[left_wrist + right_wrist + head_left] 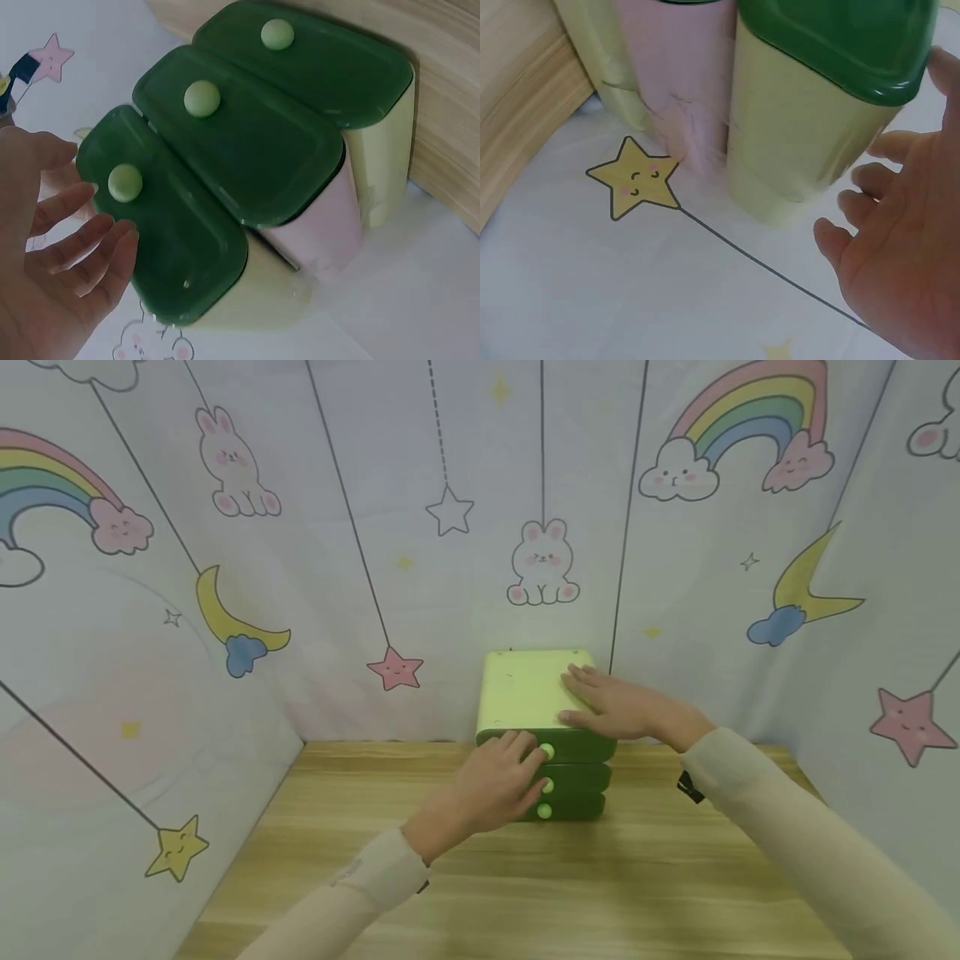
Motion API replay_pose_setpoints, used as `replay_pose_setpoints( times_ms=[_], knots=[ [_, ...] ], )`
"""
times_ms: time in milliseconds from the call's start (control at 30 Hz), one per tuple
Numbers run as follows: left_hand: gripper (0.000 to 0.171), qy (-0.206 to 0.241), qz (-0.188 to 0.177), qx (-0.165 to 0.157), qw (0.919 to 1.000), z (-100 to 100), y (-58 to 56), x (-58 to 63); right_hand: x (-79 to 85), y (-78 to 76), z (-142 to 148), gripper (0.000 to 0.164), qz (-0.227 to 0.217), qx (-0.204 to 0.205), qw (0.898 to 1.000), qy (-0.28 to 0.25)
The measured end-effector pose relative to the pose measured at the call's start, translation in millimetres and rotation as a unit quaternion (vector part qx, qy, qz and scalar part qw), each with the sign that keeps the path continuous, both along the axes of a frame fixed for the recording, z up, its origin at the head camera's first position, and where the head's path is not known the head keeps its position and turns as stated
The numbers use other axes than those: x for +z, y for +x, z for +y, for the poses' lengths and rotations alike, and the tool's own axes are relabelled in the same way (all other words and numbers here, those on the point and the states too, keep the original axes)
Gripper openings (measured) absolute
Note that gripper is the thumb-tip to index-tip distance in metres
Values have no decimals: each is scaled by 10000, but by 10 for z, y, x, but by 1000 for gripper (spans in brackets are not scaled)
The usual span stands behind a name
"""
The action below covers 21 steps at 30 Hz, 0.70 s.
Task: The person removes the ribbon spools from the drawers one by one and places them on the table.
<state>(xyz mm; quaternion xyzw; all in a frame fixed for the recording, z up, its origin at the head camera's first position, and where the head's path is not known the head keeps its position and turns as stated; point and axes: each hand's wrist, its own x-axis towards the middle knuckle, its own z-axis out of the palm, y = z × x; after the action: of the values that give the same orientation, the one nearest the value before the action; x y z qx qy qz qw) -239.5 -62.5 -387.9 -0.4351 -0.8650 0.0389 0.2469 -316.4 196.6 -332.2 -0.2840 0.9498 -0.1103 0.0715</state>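
A small drawer cabinet (525, 689) with a pale green top stands against the back wall. Its three stacked drawers have dark green fronts and round light green knobs. My left hand (487, 785) is at the left part of the fronts, fingers loosely bent. In the left wrist view its fingertips (124, 236) overlap the top drawer's front (191, 247), beside the knob (125, 183) and not around it. On the cabinet's top right edge lies my right hand (622, 702), fingers extended. The right wrist view has that hand (900, 225) alongside the cabinet's pale side (802, 127).
The cabinet stands on a wood-grain table (360, 877). Fabric walls (360, 568) printed with rainbows, rabbits, moons and stars enclose the table at the back and both sides. The middle section's side (322, 236) is pink.
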Motion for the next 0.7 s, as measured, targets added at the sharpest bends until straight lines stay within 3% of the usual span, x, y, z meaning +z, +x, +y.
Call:
replay_pose_setpoints(
  times_ms=[433,700],
  knots=[
    [38,-529,964,108,9939,218,-32,-158,-87,-177,27,93,118,260,9994,217],
    [27,-771,1390,235,9870,274,-62,-182,-124,-185,40,93,244,363,9984,362]
  ],
)
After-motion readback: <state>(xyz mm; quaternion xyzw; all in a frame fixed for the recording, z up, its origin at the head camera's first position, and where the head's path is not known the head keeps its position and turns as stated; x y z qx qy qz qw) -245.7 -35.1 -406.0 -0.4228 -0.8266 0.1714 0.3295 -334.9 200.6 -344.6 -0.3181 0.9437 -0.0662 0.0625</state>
